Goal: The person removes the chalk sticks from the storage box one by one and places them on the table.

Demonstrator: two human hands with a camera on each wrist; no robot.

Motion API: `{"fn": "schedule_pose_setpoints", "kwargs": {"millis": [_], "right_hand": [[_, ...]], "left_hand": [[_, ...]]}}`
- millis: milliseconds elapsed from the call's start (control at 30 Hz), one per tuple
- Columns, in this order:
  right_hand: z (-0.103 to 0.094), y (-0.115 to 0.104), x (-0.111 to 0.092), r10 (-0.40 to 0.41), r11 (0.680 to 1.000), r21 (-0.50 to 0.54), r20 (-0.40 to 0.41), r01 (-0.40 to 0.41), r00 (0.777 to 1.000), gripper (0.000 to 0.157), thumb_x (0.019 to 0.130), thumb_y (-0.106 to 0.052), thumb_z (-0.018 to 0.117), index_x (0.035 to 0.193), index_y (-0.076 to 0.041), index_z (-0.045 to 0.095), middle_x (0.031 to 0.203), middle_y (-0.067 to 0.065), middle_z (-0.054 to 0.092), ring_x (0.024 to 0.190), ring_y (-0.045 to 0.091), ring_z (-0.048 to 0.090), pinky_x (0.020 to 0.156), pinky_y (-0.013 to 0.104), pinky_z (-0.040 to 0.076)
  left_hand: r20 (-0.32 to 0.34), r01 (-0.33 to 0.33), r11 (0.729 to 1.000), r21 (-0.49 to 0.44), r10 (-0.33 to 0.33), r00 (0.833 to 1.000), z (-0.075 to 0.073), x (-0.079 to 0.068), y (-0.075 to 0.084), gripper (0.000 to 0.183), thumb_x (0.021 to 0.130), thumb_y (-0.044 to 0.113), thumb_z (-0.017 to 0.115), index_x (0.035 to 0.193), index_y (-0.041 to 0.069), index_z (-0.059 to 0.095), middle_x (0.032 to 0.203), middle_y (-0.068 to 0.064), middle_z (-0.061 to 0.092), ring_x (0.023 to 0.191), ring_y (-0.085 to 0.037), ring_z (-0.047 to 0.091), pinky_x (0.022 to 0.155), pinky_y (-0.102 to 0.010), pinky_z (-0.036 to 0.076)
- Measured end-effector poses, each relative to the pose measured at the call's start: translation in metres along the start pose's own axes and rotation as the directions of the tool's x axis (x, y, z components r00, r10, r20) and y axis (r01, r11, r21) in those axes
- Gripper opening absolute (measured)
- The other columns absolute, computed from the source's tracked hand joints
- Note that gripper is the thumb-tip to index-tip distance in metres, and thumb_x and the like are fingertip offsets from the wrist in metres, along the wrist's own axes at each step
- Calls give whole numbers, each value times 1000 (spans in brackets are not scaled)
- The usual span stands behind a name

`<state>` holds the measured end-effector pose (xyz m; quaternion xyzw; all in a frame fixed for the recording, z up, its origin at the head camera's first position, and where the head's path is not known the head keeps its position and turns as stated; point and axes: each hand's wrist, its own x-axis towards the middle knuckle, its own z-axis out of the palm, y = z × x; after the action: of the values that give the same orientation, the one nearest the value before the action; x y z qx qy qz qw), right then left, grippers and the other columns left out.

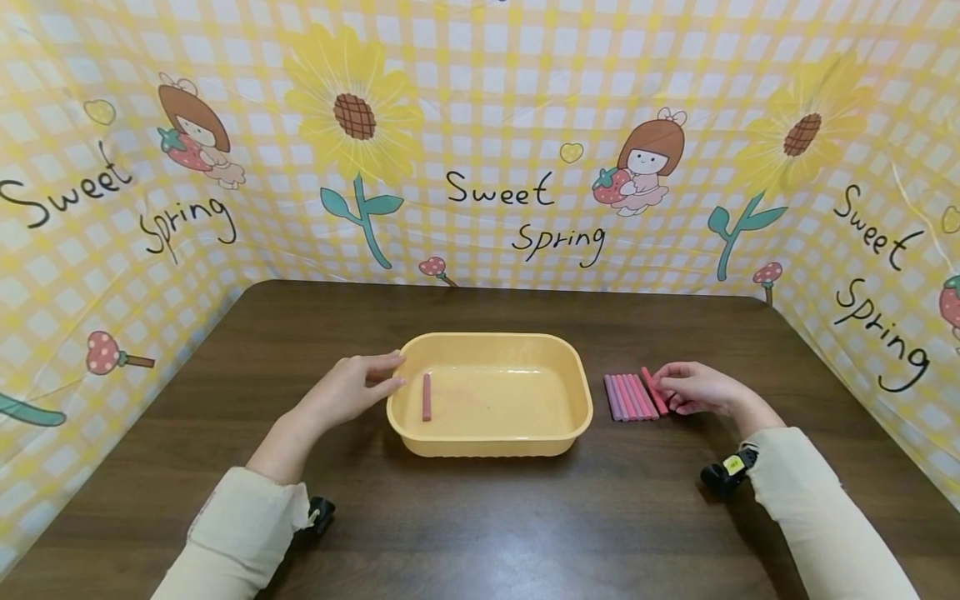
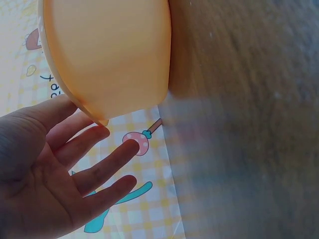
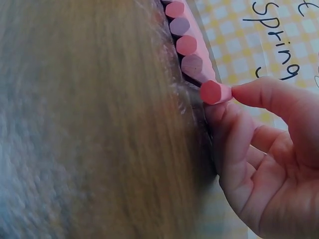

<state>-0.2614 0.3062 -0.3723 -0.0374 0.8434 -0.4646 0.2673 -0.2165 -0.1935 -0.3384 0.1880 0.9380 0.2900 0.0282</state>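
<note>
A pale yellow plastic basin (image 1: 490, 437) stands on the table, and one dusky pink stick (image 1: 427, 397) lies in its left part. At the basin's left rim, my left hand (image 1: 345, 387) rests its thumb and a fingertip; the left wrist view shows its other fingers loosely extended outside the wall. Right of the basin, several pink and purple hexagonal sticks (image 1: 628, 397) lie side by side in a row. My right hand (image 1: 697, 388) pinches a bright pink stick (image 3: 211, 92) between thumb and finger at the row's right end. This stick tilts slightly away from the row.
The dark brown wooden table (image 1: 480, 517) runs back to a yellow checked cloth (image 1: 480, 100), which hangs behind and along both sides. Black wrist cameras sit at both sleeve cuffs.
</note>
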Motion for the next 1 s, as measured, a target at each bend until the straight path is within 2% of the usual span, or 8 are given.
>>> {"fn": "schedule_pose_setpoints", "kwargs": {"millis": [600, 800, 1000], "right_hand": [[0, -5, -3, 14, 999, -37, -19, -15, 1000, 34, 97, -20, 45, 117, 7, 49, 83, -1, 58, 68, 5, 54, 62, 20, 53], [-2, -17, -6, -21, 997, -75, -25, 19, 999, 34, 98, -19, 45, 118, 8, 48, 88, 2, 61, 70, 8, 54, 65, 22, 53], [0, -40, -6, -60, 991, -124, -15, 58, 998, 42, 98, -25, 47, 123, 8, 46, 88, 2, 57, 74, 9, 54, 66, 23, 52]], "left_hand": [[-1, -2, 1000, 6, 2, 1000, 0, 0, 0, 47, 93, 23, 57, 134, 0, 49, 140, -20, 45, 119, -35, 55, 95, -47, 48], [-1, -1, 1000, 4, 1, 1000, -1, 0, 0, 47, 93, 24, 57, 134, 1, 49, 140, -20, 45, 120, -35, 55, 96, -48, 48], [-1, -6, 1000, 4, 6, 1000, 0, 0, 0, 47, 93, 23, 57, 134, 0, 49, 140, -20, 45, 118, -35, 56, 94, -46, 49]]}}
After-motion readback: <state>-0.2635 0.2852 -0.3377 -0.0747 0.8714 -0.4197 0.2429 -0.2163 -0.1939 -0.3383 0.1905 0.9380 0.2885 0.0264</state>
